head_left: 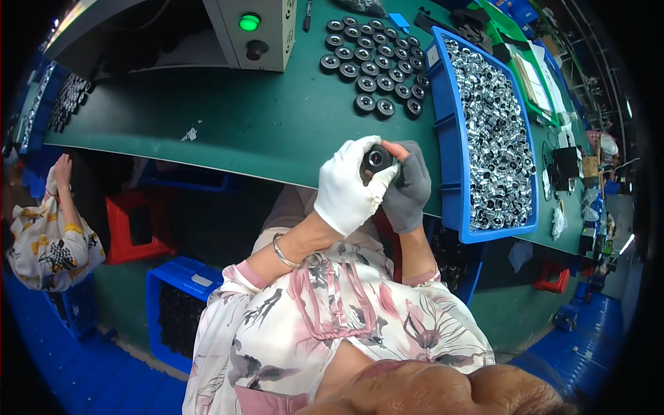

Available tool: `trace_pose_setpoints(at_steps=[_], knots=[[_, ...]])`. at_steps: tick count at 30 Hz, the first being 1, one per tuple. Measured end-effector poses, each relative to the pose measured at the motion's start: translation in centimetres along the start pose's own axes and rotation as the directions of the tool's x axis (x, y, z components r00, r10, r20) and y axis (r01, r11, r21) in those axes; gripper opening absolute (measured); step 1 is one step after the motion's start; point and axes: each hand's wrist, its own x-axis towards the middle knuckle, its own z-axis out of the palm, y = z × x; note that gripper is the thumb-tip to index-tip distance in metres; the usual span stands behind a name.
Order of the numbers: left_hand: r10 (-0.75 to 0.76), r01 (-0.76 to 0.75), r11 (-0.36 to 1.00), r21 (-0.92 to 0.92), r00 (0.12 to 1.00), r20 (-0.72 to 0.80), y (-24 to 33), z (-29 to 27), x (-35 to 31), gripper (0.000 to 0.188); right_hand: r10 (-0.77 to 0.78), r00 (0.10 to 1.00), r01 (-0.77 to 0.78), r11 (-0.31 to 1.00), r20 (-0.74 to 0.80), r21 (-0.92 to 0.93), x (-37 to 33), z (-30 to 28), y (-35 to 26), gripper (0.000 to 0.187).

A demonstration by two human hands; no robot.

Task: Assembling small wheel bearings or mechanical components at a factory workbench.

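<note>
A small black round part with a glassy centre, like a lens housing, is held in front of me over the near table edge. My left hand, in a white glove, curls its thumb and fingers around it. My right hand, in a grey glove with a bare fingertip showing, grips the same part from the right; some of its fingers are hidden. Beyond my hands, many similar black round parts stand in loose rows on the green table. To the right, a blue bin holds a heap of shiny clear parts.
A grey machine with a lit green button stands at the back left. A black marker and white scraps lie on the table. Below at left are a red stool, a blue crate and another person.
</note>
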Motion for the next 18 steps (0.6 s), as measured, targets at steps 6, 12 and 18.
trace_pose_setpoints(at_steps=[6,12,18], knots=[[0.089,-0.097,0.982,0.162,0.994,0.055,-0.6,-1.4,1.0,0.048,0.483,0.856,-0.501,0.69,0.185,0.522,-0.8,-0.9,-0.8,0.047],[0.137,-0.142,0.984,0.111,0.989,0.05,-1.0,-1.4,0.7,0.054,0.551,0.763,-0.606,0.425,0.339,0.672,-0.2,-1.2,-0.6,0.047],[0.102,-0.116,0.987,0.108,0.987,0.126,-1.7,-1.8,0.3,0.051,0.589,0.735,-0.657,0.496,0.336,0.568,0.2,-1.3,-1.2,0.045]])
